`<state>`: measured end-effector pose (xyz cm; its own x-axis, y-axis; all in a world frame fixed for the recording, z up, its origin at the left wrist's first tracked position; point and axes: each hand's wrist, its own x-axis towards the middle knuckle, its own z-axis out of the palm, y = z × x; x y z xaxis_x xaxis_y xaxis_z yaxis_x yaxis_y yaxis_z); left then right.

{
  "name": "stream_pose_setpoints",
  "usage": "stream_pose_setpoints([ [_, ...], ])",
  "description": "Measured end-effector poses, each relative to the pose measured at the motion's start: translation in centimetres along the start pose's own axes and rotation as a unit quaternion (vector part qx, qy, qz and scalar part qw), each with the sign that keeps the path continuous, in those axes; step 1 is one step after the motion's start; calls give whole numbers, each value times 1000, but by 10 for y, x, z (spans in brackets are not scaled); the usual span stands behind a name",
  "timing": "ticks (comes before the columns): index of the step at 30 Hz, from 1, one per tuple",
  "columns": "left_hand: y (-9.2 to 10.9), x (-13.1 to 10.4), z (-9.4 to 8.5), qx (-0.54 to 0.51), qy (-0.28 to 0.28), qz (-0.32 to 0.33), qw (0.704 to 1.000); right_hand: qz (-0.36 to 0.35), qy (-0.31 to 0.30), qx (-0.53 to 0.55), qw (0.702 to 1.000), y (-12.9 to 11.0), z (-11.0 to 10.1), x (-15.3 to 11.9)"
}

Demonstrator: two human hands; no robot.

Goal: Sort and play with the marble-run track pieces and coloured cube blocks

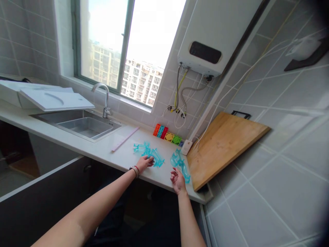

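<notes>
My left hand (144, 164) is at the edge of a loose group of clear turquoise plastic pieces (158, 158), some of them curved like track sections. Its fingers are closed on one of those pieces, though the grip is partly hidden. Further right, more turquoise pieces (177, 158) lie near the corner of the counter. My right hand (178, 180) is just in front of them, palm turned inward and fingers loosely bent and apart. Nothing shows between them.
Colourful plastic blocks (169, 136) line the wall, beside a white power strip (186, 147). A wooden board (226, 147) leans at the right. Left are a pink strip (125, 139), a sink (84, 127) with a tap (106, 103), and white foam sheets (58, 99). A heater (205, 37) hangs above.
</notes>
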<state>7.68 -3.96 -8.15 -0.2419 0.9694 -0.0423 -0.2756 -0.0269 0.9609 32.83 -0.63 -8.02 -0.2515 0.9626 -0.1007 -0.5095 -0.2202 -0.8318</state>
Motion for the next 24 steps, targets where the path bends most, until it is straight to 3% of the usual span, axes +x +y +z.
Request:
stream_pose_setpoints([
  [15,-6,2,-3,15,-3,54,998,-62,47,-92,993,8,2,-1],
  [24,-9,4,-3,-11,22,69,997,-68,27,-169,983,14,12,-9],
])
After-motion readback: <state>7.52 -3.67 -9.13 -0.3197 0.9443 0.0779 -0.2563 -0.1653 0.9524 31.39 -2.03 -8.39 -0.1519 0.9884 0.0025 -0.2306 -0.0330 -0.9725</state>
